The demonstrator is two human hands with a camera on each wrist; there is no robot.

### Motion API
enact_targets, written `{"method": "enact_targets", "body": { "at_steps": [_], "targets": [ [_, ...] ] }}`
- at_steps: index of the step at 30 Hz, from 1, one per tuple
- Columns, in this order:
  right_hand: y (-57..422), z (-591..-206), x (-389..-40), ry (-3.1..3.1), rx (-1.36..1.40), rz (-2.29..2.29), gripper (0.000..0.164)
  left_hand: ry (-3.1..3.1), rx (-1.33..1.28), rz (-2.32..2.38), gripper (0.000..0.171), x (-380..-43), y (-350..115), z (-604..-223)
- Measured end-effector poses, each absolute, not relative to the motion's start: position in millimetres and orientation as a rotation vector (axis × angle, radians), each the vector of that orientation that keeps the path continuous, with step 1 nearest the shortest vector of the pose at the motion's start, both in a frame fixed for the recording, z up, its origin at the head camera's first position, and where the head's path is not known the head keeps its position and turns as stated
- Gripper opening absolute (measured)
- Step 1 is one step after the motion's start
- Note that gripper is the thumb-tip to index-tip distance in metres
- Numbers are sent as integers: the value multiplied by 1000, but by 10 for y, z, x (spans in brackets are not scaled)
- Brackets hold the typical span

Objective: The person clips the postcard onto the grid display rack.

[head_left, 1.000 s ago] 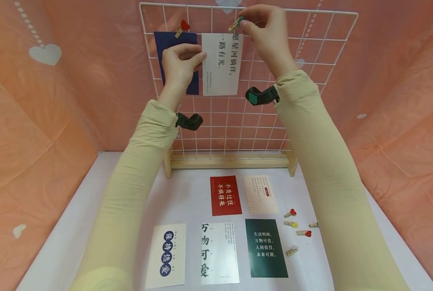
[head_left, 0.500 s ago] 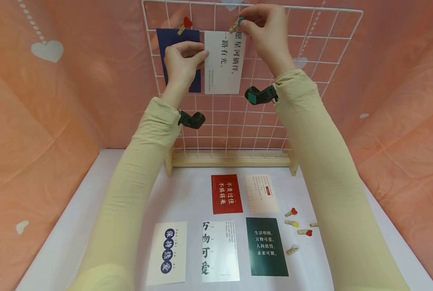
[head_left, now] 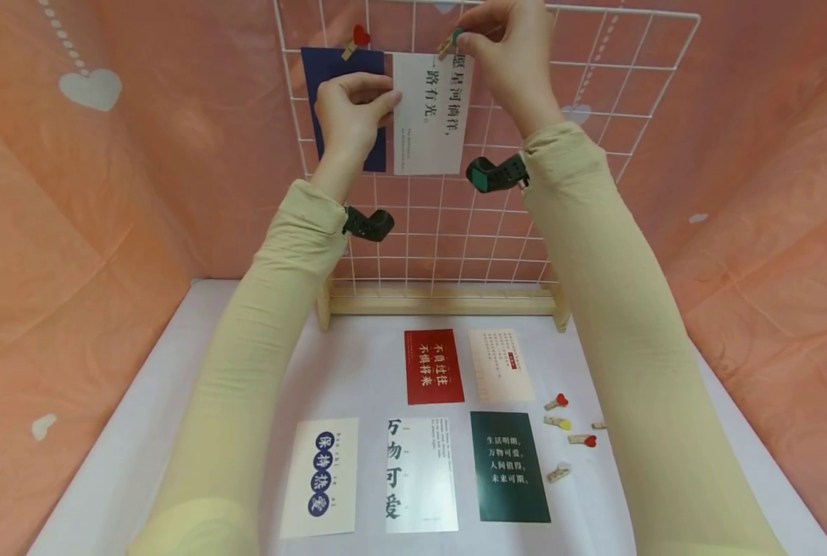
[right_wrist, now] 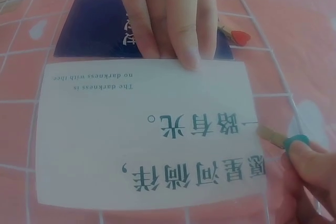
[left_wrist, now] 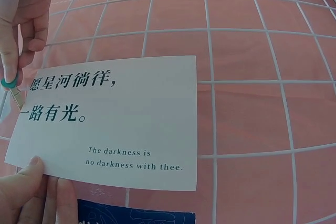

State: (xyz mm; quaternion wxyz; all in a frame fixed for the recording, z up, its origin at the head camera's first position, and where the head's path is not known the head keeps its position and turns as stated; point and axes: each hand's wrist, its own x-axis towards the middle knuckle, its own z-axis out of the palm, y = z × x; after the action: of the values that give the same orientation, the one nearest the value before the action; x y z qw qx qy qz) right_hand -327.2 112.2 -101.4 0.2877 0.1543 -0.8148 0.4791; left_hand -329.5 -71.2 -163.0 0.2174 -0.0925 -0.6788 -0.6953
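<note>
Against the white wire grid [head_left: 503, 127], a white card with dark Chinese lettering [head_left: 430, 139] hangs upright. My left hand [head_left: 350, 112] pinches its left edge between thumb and fingers, in front of a dark blue card [head_left: 374, 154]. That blue card is held at the top by a wooden clothespin with a red heart [head_left: 355, 42]. At the white card's top edge, my right hand [head_left: 513, 54] pinches a wooden clothespin with a green top [right_wrist: 278, 139]. In the right wrist view this clothespin's tip overlaps the card's edge.
The grid stands in a wooden base [head_left: 441, 303]. On the white table lie a red card [head_left: 434, 386], a cream card [head_left: 499, 386], a dark green card [head_left: 510, 498], a white card with large characters [head_left: 423, 486] and one with blue circles [head_left: 337, 517]. Several loose clothespins [head_left: 557, 423] lie at right.
The head view has shifted slightly, so the grid and table things sit a little higher in it. Both hands keep their grips on the card and the green-topped clothespin.
</note>
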Motion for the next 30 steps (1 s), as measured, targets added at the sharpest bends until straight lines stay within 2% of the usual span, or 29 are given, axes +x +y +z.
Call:
{"method": "enact_targets", "body": {
  "at_steps": [30],
  "targets": [
    [1114,-1016,-3302,-2170,345,1339,14,-1892,-241,-1896,16,-3281,-699,-1641]
  ]
}}
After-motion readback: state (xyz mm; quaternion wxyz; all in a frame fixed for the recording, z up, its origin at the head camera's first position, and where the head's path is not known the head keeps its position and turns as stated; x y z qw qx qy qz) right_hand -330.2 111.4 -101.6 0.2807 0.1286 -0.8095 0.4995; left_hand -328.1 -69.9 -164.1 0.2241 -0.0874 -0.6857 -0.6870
